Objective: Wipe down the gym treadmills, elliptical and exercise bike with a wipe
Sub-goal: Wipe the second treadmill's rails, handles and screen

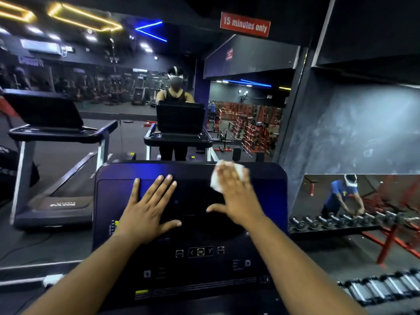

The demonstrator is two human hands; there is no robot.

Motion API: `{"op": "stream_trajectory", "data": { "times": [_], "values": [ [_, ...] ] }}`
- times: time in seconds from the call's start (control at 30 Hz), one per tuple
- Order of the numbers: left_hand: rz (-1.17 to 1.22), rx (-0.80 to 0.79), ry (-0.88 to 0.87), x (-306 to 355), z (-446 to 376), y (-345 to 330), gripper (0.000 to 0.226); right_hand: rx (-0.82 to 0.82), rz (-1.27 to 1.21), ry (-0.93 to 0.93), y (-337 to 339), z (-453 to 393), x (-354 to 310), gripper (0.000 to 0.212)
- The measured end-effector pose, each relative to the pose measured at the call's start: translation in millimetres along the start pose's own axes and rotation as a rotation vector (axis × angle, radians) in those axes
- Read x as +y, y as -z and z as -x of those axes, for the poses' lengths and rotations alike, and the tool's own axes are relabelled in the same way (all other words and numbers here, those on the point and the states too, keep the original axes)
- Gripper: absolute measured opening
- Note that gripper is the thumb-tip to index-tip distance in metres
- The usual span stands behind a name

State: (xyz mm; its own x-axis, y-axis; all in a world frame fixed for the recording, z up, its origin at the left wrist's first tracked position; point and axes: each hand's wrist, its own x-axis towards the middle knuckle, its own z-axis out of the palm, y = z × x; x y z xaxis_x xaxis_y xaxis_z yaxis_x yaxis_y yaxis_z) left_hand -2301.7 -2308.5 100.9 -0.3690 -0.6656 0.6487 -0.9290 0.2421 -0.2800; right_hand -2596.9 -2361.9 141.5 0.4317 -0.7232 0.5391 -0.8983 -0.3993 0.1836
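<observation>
Black and glossy, the treadmill console (195, 223) fills the middle of the view, with a dark screen in its upper part and a row of small buttons (200, 251) lower down. Behind it a big mirror (127, 87) covers the wall and shows the gym, a person with a headset and the back of the same console. To the left stands a second treadmill (54, 155), its belt running toward the camera. On the right side a rack of dumbbells (336, 222) lies low beside the console, and a person in a blue shirt bends over it. A red sign (245, 25) hangs above with the words "15 minutes only".

The left hand (148, 208) lies flat on the left part of the screen; its fingers are straight and a little spread, the thumb out to the side. The right hand (236, 196) presses the white wipe (218, 180) against the upper right part of the screen. Its fingers look straight and close together on top of the wipe, but they are blurred. The wipe shows above and left of these fingers.
</observation>
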Motion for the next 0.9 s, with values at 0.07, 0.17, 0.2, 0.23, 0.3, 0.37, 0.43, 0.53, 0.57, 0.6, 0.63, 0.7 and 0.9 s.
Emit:
{"op": "stream_trajectory", "data": {
  "times": [0.07,0.17,0.2,0.23,0.3,0.37,0.43,0.53,0.57,0.6,0.63,0.7,0.9],
  "values": [
    [0.003,0.019,0.018,-16,14,-1,0.101,0.057,-0.124,-0.353,4,3,16,0.123],
    [0.005,0.027,0.033,-25,24,-3,0.1,0.017,-0.184,-0.503,12,-13,-15,0.13],
    [0.003,0.019,0.043,-30,29,-3,0.101,-0.044,-0.177,-0.398,13,-24,-45,0.131],
    [0.005,0.017,0.043,-27,27,-3,0.101,-0.102,-0.158,-0.258,13,-29,-66,0.131],
    [0.01,0.012,0.053,-31,29,-2,0.102,-0.173,-0.107,0.041,13,-36,-105,0.129],
    [0.014,0.009,0.079,-42,36,0,0.102,-0.139,-0.014,0.193,8,-40,-112,0.124],
    [0.013,0.011,0.116,-58,50,1,0.102,-0.032,0.048,0.137,3,-41,-96,0.121],
    [-0.005,-0.005,0.152,-80,71,5,0.098,0.031,-0.046,-0.272,4,-40,-85,0.122],
    [-0.001,-0.019,0.159,-83,76,6,0.098,0.034,-0.094,-0.341,5,-42,-97,0.123],
    [0.0,-0.025,0.169,-86,81,7,0.098,0.034,-0.124,-0.324,4,-44,-118,0.126],
    [0.007,-0.034,0.178,-87,84,7,0.099,0.021,-0.135,-0.232,1,-46,-141,0.129],
    [0.014,-0.033,0.192,-92,93,7,0.099,-0.008,-0.07,0.084,-10,-49,-187,0.131],
    [-0.013,-0.101,0.168,-109,122,5,0.1,-0.017,0.18,0.309,17,-111,-210,0.122]
  ]
}}
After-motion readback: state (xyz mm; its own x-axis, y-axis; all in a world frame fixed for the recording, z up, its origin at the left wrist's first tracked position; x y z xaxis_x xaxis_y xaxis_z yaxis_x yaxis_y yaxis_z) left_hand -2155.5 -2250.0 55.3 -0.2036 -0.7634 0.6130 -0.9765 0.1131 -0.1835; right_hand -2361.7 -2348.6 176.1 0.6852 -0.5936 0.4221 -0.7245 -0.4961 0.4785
